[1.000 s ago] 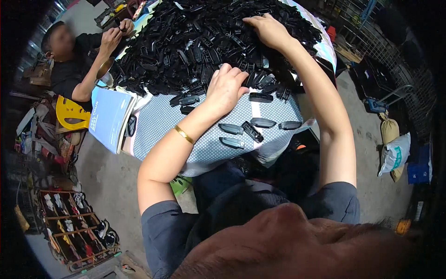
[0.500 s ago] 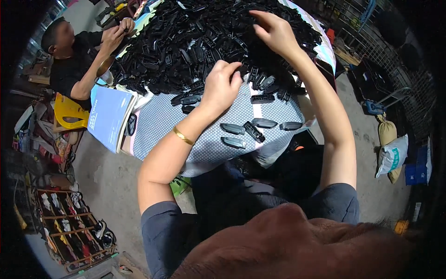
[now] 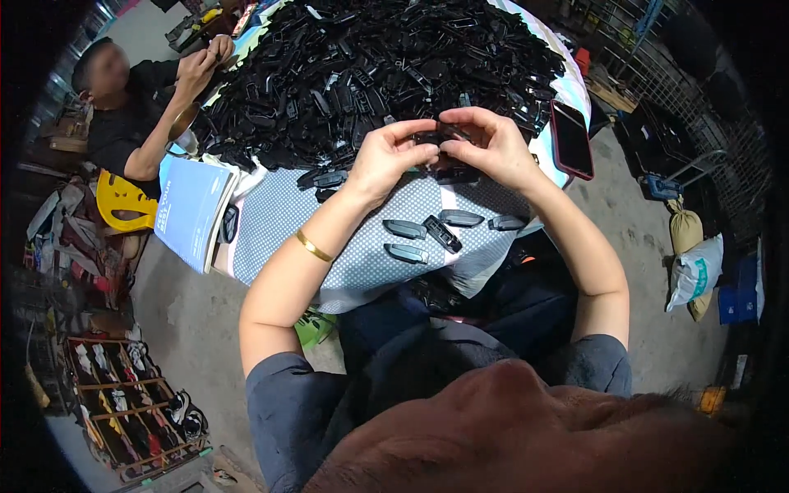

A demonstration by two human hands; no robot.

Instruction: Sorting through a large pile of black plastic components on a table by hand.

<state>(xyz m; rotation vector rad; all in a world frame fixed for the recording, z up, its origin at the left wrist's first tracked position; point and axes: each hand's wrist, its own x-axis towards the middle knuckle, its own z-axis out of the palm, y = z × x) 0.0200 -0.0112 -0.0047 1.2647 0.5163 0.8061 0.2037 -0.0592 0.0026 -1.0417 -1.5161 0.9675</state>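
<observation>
See, in the head view, a small black plastic casing (image 3: 428, 138) pinched between thumb and fingers of left hand (image 3: 382, 161) and right hand (image 3: 500, 153), just above the near edge of a heap of similar casings (image 3: 353, 70) on the cloth-covered tabletop (image 3: 275, 209). Cannot tell its full outline behind the fingers. Expect light, stiff, smooth plastic, perhaps slippery, with thin parts liable to snap. Take hold along the long side edges, pressing gently.

Parts pile (image 3: 362, 70) sitting on the table (image 3: 279, 222)
A book (image 3: 193, 209) is lying by its left edge, a phone (image 3: 572, 140) by its right.
</observation>
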